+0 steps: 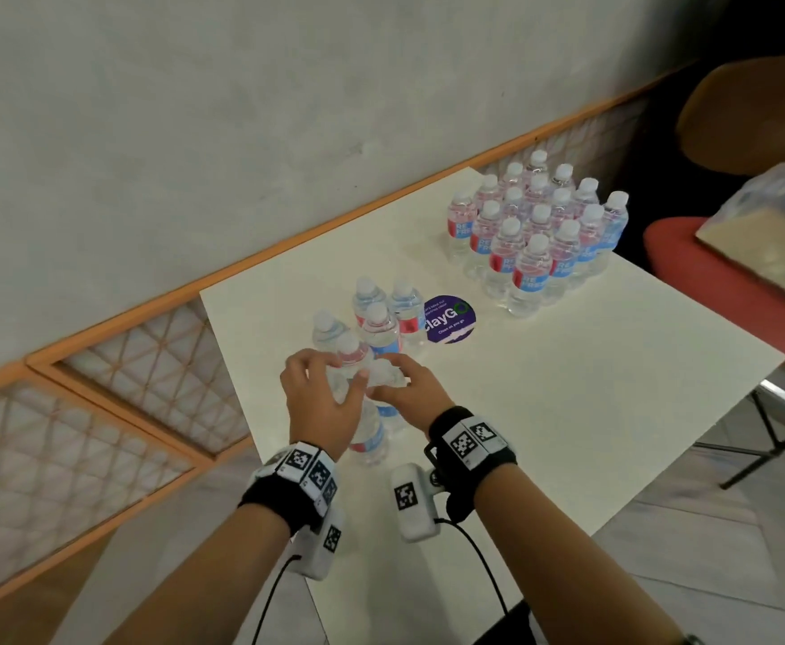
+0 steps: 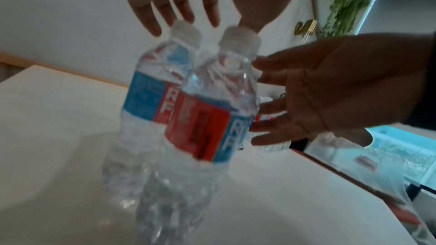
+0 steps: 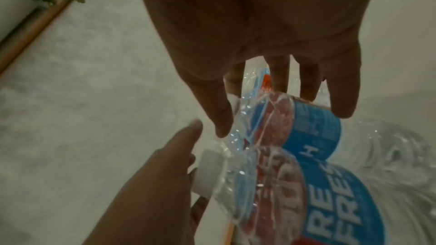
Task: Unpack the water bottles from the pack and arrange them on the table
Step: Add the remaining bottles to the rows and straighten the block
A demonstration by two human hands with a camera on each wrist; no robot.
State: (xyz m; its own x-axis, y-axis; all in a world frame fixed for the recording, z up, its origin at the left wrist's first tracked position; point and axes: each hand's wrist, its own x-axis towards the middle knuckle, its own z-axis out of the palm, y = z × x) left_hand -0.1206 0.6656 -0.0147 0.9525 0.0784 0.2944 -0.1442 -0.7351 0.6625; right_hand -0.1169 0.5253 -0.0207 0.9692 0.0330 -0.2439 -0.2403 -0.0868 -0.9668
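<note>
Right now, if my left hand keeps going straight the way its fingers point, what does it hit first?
Most likely the white cap of one of the two nearest water bottles: the left hand hangs just above them, fingers spread and pointing at the caps. Depth is blurry, so it may already be touching.

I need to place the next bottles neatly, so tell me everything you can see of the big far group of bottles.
The far group of bottles stands upright near the table's far right corner, packed in tidy diagonal rows. They are clear plastic, filled, with white caps and red-and-blue labels. Neither hand touches them; a purple round sticker lies between them and the smaller near cluster.
</note>
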